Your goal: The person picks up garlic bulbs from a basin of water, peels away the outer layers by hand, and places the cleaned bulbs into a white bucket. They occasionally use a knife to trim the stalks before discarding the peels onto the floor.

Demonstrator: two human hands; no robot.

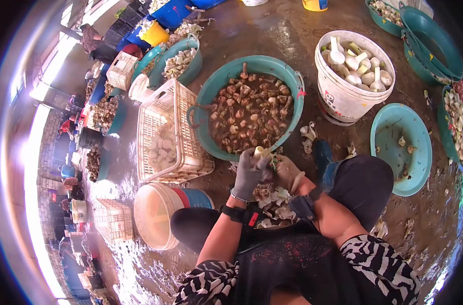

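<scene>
Left hand (249, 173): grey glove, fingers closed round a pale stalk (259, 151); the stalk's tip stands up above the fist.
Right hand (288, 173): light glove, curled just beside the left hand at the stalk's lower end. What it grips is hidden, so I cannot tell.
Stalk position: centre of the scene, at the near rim of the big teal basin (219, 81), above a heap of peelings (272, 195) between the knees.
Surroundings: brown pieces fill the basin. White bucket (343, 101) of pale pieces far right. White basket (191, 147) left.
Risk (judgement): the floor (272, 30) looks wet, so the gloves are probably slick. The stalk could slip and drop among the peelings.
</scene>
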